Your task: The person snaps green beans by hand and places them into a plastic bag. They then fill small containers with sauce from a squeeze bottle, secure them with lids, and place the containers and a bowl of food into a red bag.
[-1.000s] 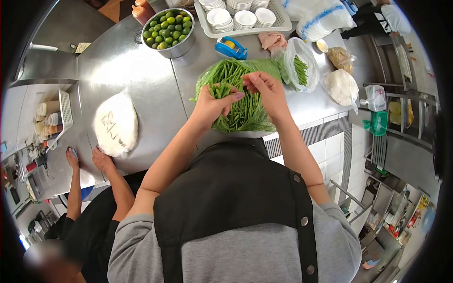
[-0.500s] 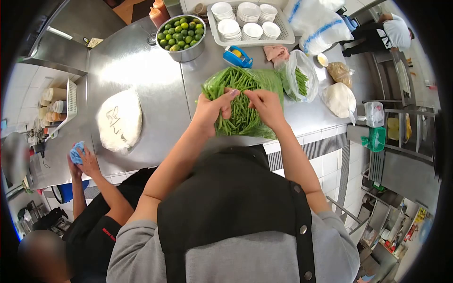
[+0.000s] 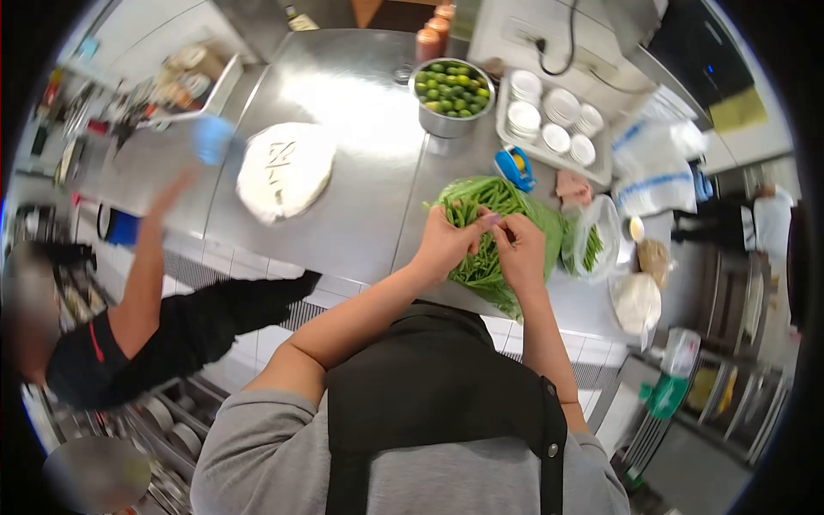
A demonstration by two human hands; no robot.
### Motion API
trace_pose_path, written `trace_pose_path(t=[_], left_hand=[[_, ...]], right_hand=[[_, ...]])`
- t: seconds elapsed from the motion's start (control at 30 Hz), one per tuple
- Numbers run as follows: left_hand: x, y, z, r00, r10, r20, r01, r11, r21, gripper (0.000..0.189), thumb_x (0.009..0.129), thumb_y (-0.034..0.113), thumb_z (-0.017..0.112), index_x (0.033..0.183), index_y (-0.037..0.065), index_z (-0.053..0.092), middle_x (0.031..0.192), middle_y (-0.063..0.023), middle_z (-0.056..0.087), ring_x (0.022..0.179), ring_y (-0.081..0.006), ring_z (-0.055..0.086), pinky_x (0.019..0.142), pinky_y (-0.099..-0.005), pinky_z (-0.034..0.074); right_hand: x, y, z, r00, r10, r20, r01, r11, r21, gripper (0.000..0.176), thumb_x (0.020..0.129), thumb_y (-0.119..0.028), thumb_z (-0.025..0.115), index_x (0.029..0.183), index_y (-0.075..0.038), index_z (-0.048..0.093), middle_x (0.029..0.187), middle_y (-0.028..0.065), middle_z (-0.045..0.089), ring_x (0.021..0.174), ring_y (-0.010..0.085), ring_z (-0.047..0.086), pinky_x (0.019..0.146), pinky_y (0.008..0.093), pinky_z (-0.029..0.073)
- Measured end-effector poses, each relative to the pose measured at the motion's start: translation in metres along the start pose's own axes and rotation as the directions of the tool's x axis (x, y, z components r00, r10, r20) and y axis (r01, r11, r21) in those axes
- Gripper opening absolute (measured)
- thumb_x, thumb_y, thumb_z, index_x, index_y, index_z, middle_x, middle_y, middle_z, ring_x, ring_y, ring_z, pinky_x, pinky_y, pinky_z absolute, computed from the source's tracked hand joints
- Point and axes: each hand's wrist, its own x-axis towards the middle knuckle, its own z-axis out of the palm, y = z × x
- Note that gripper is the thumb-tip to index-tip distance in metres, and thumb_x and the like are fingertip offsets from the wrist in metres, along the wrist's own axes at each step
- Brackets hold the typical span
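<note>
A large plastic bag of green beans point(image 3: 486, 268) lies open on the steel counter in front of me. Above the beans, my left hand point(image 3: 452, 241) is closed around a small bunch of them, its thumb and fingertips pinched. My right hand point(image 3: 520, 245) is pinched closed beside it, and the fingertips of both hands meet. Whatever lies between the right fingertips is too small to make out. To the right, a smaller clear bag point(image 3: 606, 240) also holds green beans.
A metal pot of limes point(image 3: 446, 122), a blue tape dispenser point(image 3: 515, 168) and a tray of white bowls point(image 3: 598, 173) stand behind the bag. A wrapped white bundle point(image 3: 286, 172) lies left. A co-worker's arm point(image 3: 146, 266) reaches over the left counter with a blue cloth point(image 3: 211, 139).
The view has turned, so the counter items appear farther right. My hands have come closer together. The co-worker has moved away to the left, and the blue cloth is now farther up the counter.
</note>
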Motion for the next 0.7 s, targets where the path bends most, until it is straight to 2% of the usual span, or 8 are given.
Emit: trace_pose_path(t=[0.2,0.27,0.33,0.4,0.47,0.53,0.57,0.7], left_hand=[[-0.032,-0.005,-0.004,0.996,-0.026,-0.090,0.018,0.996,-0.086,0.017,0.093,0.015,0.075,0.095,0.001,0.066,0.064,0.0016,0.058,0.053,-0.0054,0.051,0.047,-0.0226,0.040],[-0.038,-0.012,-0.006,0.971,-0.233,-0.041,0.208,0.923,-0.325,0.017,0.097,0.020,0.069,0.094,0.004,0.063,0.071,0.0014,0.056,0.058,-0.0074,0.051,0.049,-0.0226,0.041],[-0.046,-0.024,-0.007,0.916,-0.395,0.076,0.370,0.755,-0.541,0.019,0.100,0.022,0.065,0.093,0.005,0.061,0.076,0.0003,0.057,0.062,-0.0084,0.053,0.050,-0.0229,0.043],[-0.064,-0.042,0.002,0.898,-0.422,0.121,0.416,0.730,-0.542,0.019,0.101,0.023,0.061,0.092,0.006,0.059,0.081,-0.0013,0.059,0.065,-0.0097,0.054,0.053,-0.0236,0.047],[-0.084,-0.064,0.009,0.870,-0.463,0.169,0.470,0.677,-0.567,0.019,0.102,0.022,0.058,0.092,0.006,0.058,0.084,-0.0028,0.060,0.069,-0.0113,0.056,0.056,-0.0248,0.050],[-0.096,-0.077,0.016,0.839,-0.495,0.224,0.516,0.596,-0.615,0.017,0.103,0.020,0.055,0.093,0.006,0.056,0.085,-0.0042,0.061,0.073,-0.0131,0.059,0.059,-0.0267,0.054],[-0.099,-0.077,0.020,0.847,-0.498,0.186,0.493,0.607,-0.623,0.016,0.103,0.019,0.054,0.095,0.006,0.056,0.085,-0.0044,0.061,0.074,-0.0142,0.060,0.062,-0.0278,0.055],[-0.105,-0.064,0.039,0.882,-0.466,0.075,0.402,0.657,-0.638,0.013,0.104,0.017,0.053,0.100,0.005,0.056,0.086,-0.0053,0.062,0.079,-0.0179,0.065,0.070,-0.0327,0.061]], right_hand=[[0.002,0.032,0.000,0.961,0.120,0.247,-0.082,0.984,-0.161,0.029,0.087,-0.017,0.074,0.075,0.005,0.059,0.071,0.0149,0.057,0.061,0.0276,0.054,0.059,0.0381,0.043],[0.005,0.027,-0.009,0.907,0.217,0.362,-0.133,0.961,-0.243,0.030,0.088,-0.018,0.074,0.074,0.005,0.059,0.070,0.0154,0.057,0.062,0.0290,0.055,0.060,0.0391,0.043],[0.008,0.035,-0.014,0.936,0.032,0.352,0.050,0.974,-0.222,0.026,0.086,-0.018,0.075,0.079,0.003,0.062,0.076,0.0151,0.058,0.071,0.0305,0.058,0.066,0.0409,0.045],[0.020,0.043,-0.017,0.932,-0.193,0.306,0.257,0.949,-0.184,0.020,0.084,-0.015,0.076,0.085,0.001,0.064,0.083,0.0149,0.059,0.081,0.0322,0.060,0.073,0.0428,0.047],[0.027,0.053,-0.020,0.875,-0.423,0.234,0.462,0.875,-0.145,0.018,0.081,-0.012,0.077,0.092,-0.002,0.067,0.092,0.0150,0.060,0.092,0.0340,0.061,0.081,0.0447,0.049],[0.038,0.073,-0.028,0.833,-0.331,0.443,0.468,0.849,-0.246,0.022,0.079,-0.008,0.078,0.098,-0.003,0.067,0.100,0.0150,0.061,0.100,0.0354,0.060,0.087,0.0462,0.050],[0.044,0.082,-0.031,0.800,-0.274,0.534,0.480,0.826,-0.295,0.026,0.077,-0.006,0.078,0.101,-0.004,0.068,0.103,0.0149,0.061,0.103,0.0361,0.060,0.090,0.0470,0.050],[0.049,0.076,-0.046,0.678,-0.254,0.689,0.523,0.826,-0.210,0.023,0.076,-0.002,0.077,0.097,-0.002,0.068,0.104,0.0158,0.062,0.105,0.0372,0.061,0.092,0.0460,0.050]])
